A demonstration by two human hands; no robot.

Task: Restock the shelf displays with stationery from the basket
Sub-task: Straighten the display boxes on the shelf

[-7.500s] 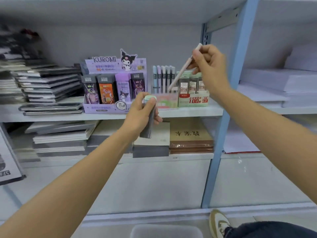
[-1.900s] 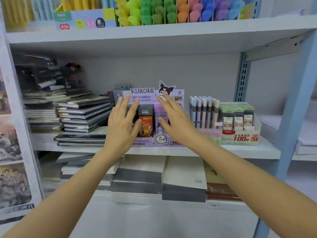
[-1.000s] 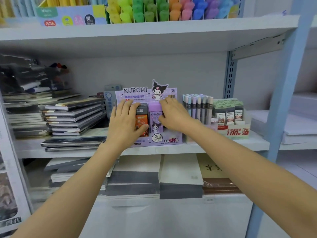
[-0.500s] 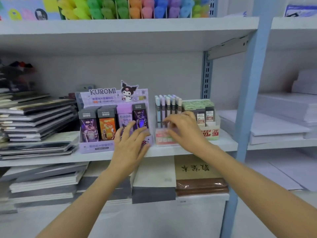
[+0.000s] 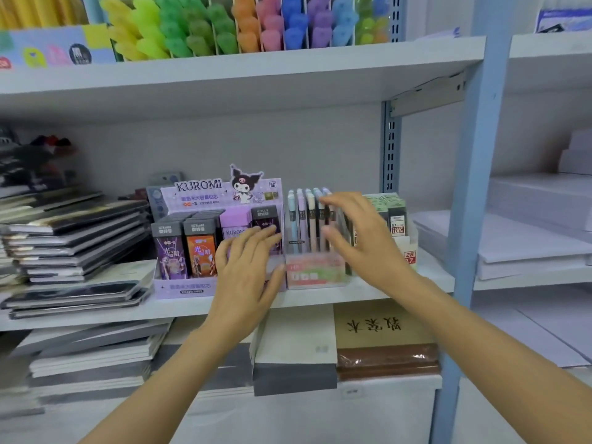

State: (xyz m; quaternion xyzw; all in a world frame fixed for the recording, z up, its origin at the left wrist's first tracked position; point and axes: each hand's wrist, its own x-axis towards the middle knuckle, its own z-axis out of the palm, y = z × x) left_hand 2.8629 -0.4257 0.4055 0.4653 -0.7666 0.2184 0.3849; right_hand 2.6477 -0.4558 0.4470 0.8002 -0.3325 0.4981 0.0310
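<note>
On the middle shelf stand three displays side by side. The purple Kuromi display box holds upright lead cases. A pink pen display with pastel pens stands to its right. Beyond that is a green lead-refill box. My left hand is spread with straight fingers over the right end of the Kuromi box, beside the pen display's left side. My right hand reaches around the pen display's right side with fingers and thumb apart, holding nothing. The basket is out of view.
Stacks of dark notebooks lie left of the Kuromi box. Coloured highlighters fill the top shelf. Paper pads and a brown notebook pack lie on the lower shelf. A blue upright post stands right, with white paper reams beyond.
Both hands have left the Kuromi box and shifted right; they now flank the pen display. The right hand rose from the display's front to the level of the pens.
</note>
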